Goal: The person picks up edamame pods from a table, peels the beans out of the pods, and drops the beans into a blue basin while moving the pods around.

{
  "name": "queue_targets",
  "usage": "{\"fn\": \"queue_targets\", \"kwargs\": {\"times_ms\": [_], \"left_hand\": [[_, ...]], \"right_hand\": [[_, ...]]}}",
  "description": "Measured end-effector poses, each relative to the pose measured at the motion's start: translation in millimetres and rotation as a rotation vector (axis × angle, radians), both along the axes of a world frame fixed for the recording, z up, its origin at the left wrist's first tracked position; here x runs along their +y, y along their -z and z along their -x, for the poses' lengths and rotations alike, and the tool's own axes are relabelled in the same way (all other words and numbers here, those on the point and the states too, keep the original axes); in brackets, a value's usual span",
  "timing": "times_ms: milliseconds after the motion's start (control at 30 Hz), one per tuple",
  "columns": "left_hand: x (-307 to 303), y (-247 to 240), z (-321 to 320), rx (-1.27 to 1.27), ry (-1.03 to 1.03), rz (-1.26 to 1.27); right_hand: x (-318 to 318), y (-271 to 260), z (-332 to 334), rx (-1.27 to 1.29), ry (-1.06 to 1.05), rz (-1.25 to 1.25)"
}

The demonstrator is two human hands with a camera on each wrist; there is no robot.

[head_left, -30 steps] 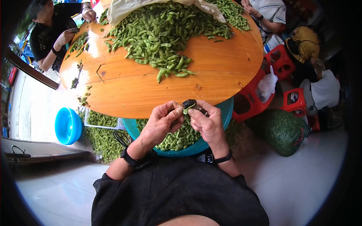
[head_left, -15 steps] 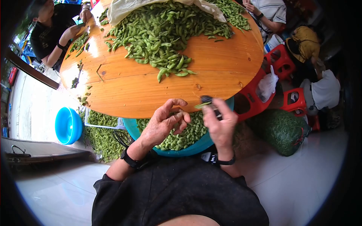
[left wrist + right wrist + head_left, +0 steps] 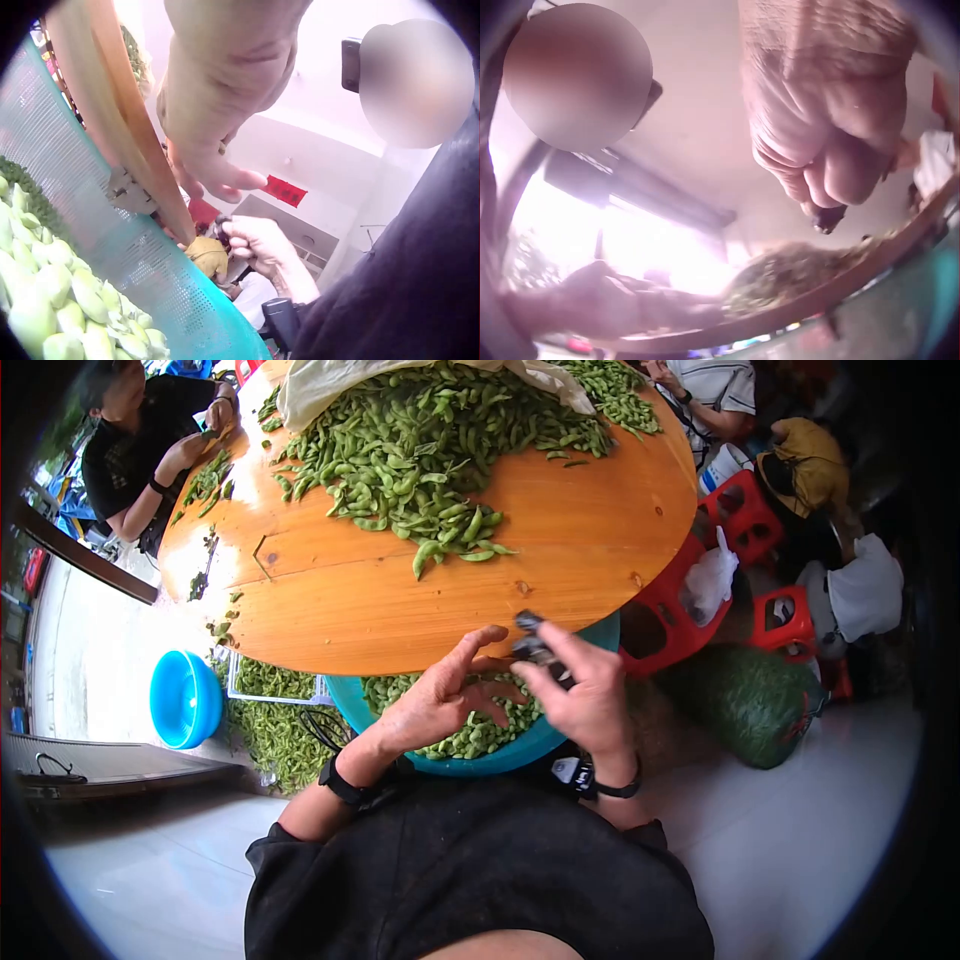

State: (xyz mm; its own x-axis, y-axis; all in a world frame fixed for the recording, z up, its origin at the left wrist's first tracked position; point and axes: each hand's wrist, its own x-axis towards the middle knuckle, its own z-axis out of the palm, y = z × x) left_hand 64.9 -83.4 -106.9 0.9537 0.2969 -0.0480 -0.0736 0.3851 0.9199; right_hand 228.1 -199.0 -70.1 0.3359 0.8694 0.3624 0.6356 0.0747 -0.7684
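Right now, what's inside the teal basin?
Green pods lie in the teal basin; the tabletop, left hand and right hand hide parts from above, and whatever lies beneath the top layer is covered.

We count: one wooden table (image 3: 590, 540); at its near edge, two hands (image 3: 425, 710); partly under it, one teal basket (image 3: 540, 738); right of it, one green sack (image 3: 745, 710) — plus at least three red stools (image 3: 685, 630).

Past the fingers (image 3: 470, 647), I see a round wooden table (image 3: 360, 605); to their right, red plastic stools (image 3: 752, 493); below them, pale, glossy floor (image 3: 770, 840). Glaring daylight lies far left of them. My left wrist view shows a red sign (image 3: 286, 192) beyond them.
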Motion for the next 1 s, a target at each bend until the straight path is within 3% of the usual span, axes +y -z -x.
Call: {"fn": "queue_targets", "kwargs": {"times_ms": [100, 267, 333, 367, 433, 467, 533, 567, 667, 700, 800, 833, 900, 1000], "left_hand": [[2, -5, 4, 0.15, 0.042, -0.12], [-1, 13, -1, 0.051, -0.058, -0.353], [-2, 15, -2, 0.005, -0.127, -0.595], [-1, 12, -1, 0.005, -0.129, -0.597], [2, -4, 2, 0.202, -0.007, -0.204], [2, -4, 4, 0.204, -0.01, -0.206], [5, -3, 7, 0.156, -0.004, -0.759], [9, -4, 7, -0.004, -0.04, -0.99], [22, -31, 16, 0.138, -0.058, -0.811], [27, -36, 15, 0.291, -0.209, -0.696], [63, -27, 3, 0.33, -0.597, -1.081], [74, -24, 0, 0.328, -0.6, -1.085], [91, -17, -6, 0.382, -0.639, -1.385], [105, 0, -13, 0.475, -0.596, -1.469]], "right_hand": [[13, 13, 16, -0.047, -0.125, -0.045], [18, 30, 23, -0.217, -0.203, -0.121], [17, 25, 25, -0.235, -0.197, -0.123], [16, 24, 25, -0.231, -0.121, -0.158], [13, 29, 18, -0.256, 0.049, -0.242], [9, 23, 11, -0.247, 0.12, -0.235], [-3, 15, -7, -0.237, 0.323, -0.167], [-8, 16, -26, -0.3, 0.461, -0.172], [-45, 26, -100, -0.622, 0.881, 0.05], [-58, 33, -121, -0.652, 0.952, 0.09], [-73, 34, -131, -0.669, 0.934, -0.008], [-72, 35, -129, -0.632, 0.908, -0.019], [-62, 38, -118, -0.56, 0.886, -0.016], [-39, 32, -90, -0.376, 0.765, -0.083]]}}
